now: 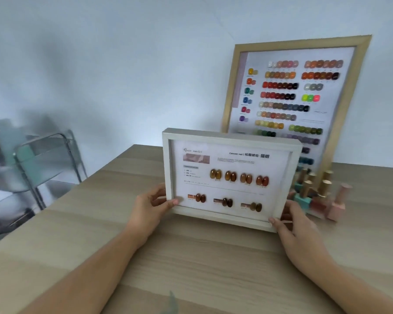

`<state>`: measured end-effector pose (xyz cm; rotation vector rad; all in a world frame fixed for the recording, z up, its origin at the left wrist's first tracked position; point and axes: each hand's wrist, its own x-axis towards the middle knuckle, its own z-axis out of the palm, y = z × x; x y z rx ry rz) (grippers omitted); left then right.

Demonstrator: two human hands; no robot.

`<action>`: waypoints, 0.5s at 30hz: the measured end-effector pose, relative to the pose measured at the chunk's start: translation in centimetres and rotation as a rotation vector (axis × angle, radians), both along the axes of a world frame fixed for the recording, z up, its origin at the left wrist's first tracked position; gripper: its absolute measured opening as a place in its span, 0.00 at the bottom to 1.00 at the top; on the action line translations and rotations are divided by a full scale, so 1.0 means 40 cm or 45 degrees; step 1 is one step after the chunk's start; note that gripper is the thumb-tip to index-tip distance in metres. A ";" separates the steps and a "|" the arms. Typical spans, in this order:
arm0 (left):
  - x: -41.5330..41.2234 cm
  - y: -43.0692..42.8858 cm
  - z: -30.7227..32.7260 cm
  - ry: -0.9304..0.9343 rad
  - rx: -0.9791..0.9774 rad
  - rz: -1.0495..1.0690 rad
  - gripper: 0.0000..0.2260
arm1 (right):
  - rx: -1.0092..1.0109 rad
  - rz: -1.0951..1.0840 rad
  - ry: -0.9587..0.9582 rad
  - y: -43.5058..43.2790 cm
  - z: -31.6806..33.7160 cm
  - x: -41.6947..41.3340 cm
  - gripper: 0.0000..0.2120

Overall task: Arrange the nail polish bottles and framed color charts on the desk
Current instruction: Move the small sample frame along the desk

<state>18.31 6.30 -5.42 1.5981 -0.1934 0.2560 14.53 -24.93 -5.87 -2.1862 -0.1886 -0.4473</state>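
A small white-framed color chart [230,177] with amber nail samples stands upright on the wooden desk [191,257]. My left hand [151,206] grips its lower left corner, thumb on the front. My right hand [290,225] grips its lower right corner. Behind it a large gold-framed color chart [295,98] leans against the wall. Several nail polish bottles [320,196] with gold caps, in teal, red and pink, stand clustered at the large chart's foot, partly hidden by the small frame.
A clear plastic chair [45,159] with a metal frame stands off the desk's left edge. A blurred green leaf tip [170,302] shows at the bottom edge. The white wall [123,64] runs behind the desk.
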 end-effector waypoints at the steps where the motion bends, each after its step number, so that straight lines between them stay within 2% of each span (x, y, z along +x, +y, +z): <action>1: 0.004 0.040 0.000 -0.005 -0.029 0.050 0.18 | 0.007 0.032 -0.005 0.043 -0.001 0.019 0.13; 3: 0.017 0.118 -0.002 -0.022 -0.049 0.129 0.18 | 0.047 0.077 -0.015 0.126 -0.002 0.062 0.13; 7: 0.087 0.290 -0.017 -0.050 -0.068 0.270 0.10 | 0.112 0.161 -0.037 0.318 -0.008 0.187 0.12; 15: 0.234 0.418 -0.026 -0.083 -0.015 0.366 0.11 | 0.183 0.205 0.008 0.471 -0.023 0.359 0.11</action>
